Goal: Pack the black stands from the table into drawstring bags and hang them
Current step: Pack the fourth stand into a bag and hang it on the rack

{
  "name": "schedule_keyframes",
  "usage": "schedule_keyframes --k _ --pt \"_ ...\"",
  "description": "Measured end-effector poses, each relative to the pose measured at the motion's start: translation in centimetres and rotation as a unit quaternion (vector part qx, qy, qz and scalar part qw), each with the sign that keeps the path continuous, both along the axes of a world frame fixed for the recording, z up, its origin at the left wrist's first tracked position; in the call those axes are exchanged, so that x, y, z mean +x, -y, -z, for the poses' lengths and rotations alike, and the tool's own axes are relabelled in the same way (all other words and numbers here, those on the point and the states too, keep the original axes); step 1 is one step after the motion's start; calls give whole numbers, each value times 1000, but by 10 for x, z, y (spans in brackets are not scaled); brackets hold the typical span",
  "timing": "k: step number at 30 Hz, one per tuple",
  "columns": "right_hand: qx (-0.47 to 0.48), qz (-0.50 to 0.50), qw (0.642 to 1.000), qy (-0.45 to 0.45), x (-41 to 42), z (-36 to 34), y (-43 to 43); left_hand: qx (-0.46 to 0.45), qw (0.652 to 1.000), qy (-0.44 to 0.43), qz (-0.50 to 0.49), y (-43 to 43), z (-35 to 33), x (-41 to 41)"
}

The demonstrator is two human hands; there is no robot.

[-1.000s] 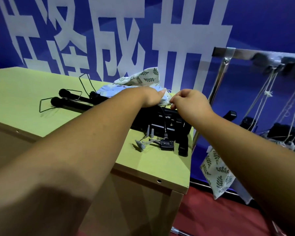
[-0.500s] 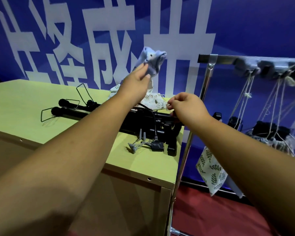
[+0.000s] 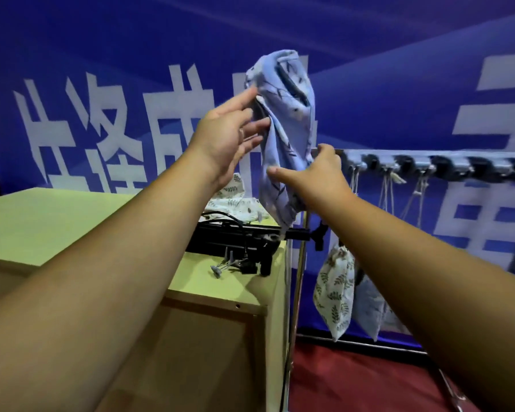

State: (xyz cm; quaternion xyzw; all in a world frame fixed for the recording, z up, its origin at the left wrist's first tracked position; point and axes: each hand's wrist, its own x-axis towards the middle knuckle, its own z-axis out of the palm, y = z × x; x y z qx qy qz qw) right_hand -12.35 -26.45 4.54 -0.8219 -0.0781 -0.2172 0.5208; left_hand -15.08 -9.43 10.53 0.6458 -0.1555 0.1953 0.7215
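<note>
Head view: the left hand (image 3: pixel 229 135) pinches the upper edge of the bag (image 3: pixel 286 129), raised between both hands. The right hand (image 3: pixel 312 176) meets its lower part, thumb in front, fingers hidden behind; grip cannot be told. The stands (image 3: pixel 238 236) lie on the table (image 3: pixel 42 221) below the hands. The rack (image 3: pixel 428 163) runs right of the right hand

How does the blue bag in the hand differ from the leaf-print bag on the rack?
The blue bag is held aloft by the left hand, limp and crumpled; the leaf-print bag hangs by cords from the rack and looks filled. The blue bag is pale blue with dark sprigs; the leaf-print bag is white with green leaves. Both are cloth bags.
</note>
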Motion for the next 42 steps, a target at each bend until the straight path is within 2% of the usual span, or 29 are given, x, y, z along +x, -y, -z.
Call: schedule_keyframes --k 2,5,7,9,12,14,17,20,24,25,27,29,30,35,37,41,42 --pt "11 -5 1000 -2 -17 -8 11 -39 998 -8 40 13 -5 -19" --pt "-6 -45 999 -12 -38 -13 25 -33 997 -15 68 27 -6 -41" --pt "-4 -64 998 -26 -52 -12 32 16 998 -3 58 36 0 -51" --pt "36 -74 996 -36 -67 -10 40 104 994 -17 30 44 9 -64" --pt "109 -60 990 -60 -82 -5 50 237 959 -140 68 50 28 -87" --pt "162 -39 981 -100 -85 0 58 261 940 -183 116 49 40 -101" --pt "196 -27 965 -174 -89 10 70 234 944 -161 167 50 58 -120" --pt "177 -35 949 -260 -92 26 80 305 939 -110 114 56 80 -134" --pt "169 -66 911 -370 -103 59 89 317 941 -116 -6 71 111 -134" --pt "154 -76 901 -398 -106 66 91 325 938 -114 -38 74 119 -131" --pt "57 -92 889 -444 -111 80 96 346 927 -119 -88 76 130 -127" --pt "-36 -99 875 -473 -116 92 98 358 915 -154 -103 76 140 -124" --pt "-52 -105 870 -479 -117 96 98 361 910 -175 -102 76 143 -122" --pt "-9 -181 870 -458 -131 94 85 432 861 -225 -143 68 152 -122" --pt "-30 -213 872 -439 -134 95 79 431 855 -241 -156 63 153 -121" --pt "-246 -196 860 -403 -138 112 56 430 847 -269 -160 50 157 -119" --pt "-272 -176 864 -384 -138 118 50 438 843 -267 -160 47 158 -119"
